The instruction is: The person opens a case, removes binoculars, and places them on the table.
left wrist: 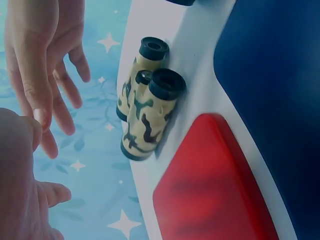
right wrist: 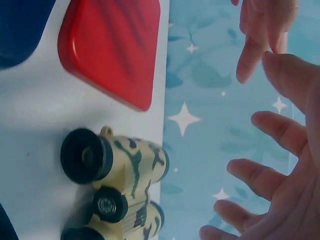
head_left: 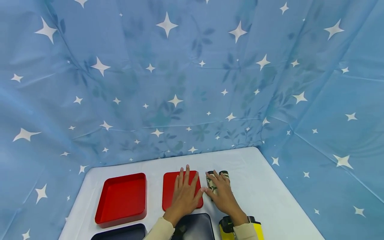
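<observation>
My left hand is spread over a red square lid with rounded corners. To its right, my right hand hovers above a pair of camouflage binoculars, partly hiding them. The thumb tips meet between the two hands. Both wrist views show the hands raised above the things, fingers extended and holding nothing. In the right wrist view the binoculars lie beside the red lid, eyepieces towards the camera; the left wrist view has the same binoculars beyond the lid.
An open red tray stands on the left of the white table. Nearer are a dark tray, a dark lid under the left forearm and yellow-and-black binoculars by the right wrist. A blue starry curtain surrounds the table.
</observation>
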`<state>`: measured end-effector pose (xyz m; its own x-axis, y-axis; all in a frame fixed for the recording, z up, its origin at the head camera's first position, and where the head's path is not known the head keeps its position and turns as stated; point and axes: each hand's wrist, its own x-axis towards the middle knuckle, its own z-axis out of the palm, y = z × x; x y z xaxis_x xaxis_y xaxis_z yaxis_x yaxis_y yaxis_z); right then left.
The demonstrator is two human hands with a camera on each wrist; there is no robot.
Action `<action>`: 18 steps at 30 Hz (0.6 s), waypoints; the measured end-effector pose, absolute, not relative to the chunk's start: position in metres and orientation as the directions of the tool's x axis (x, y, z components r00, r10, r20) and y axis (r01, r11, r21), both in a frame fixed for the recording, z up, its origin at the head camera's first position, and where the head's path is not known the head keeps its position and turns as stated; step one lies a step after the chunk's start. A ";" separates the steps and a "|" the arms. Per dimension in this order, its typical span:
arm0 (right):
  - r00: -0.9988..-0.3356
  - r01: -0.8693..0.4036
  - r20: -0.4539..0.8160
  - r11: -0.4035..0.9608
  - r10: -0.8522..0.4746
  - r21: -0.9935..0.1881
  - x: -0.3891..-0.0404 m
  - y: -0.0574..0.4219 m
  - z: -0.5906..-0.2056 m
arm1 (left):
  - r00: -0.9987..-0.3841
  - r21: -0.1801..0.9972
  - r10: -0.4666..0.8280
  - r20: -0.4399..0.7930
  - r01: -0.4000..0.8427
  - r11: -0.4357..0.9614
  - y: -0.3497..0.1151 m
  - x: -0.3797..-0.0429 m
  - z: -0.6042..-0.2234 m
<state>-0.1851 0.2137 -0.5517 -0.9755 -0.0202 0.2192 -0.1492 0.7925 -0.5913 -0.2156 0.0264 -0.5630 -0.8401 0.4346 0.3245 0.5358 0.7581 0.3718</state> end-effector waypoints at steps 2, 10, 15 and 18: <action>-0.979 -0.133 0.203 0.805 -0.016 -0.578 -0.184 0.208 -0.550 | -0.849 0.358 0.424 0.315 0.520 0.776 0.019 -0.214 -0.563; -0.990 -0.096 0.140 0.817 -0.019 -0.569 -0.177 0.192 -0.544 | -0.862 0.337 0.384 0.332 0.488 0.805 -0.011 -0.207 -0.562; -0.995 -0.081 0.099 0.828 -0.031 -0.555 -0.175 0.185 -0.541 | -0.874 0.333 0.378 0.306 0.470 0.817 -0.025 -0.203 -0.555; -0.995 -0.093 0.088 0.832 -0.054 -0.548 -0.173 0.182 -0.538 | -0.886 0.345 0.373 0.276 0.453 0.822 -0.031 -0.201 -0.548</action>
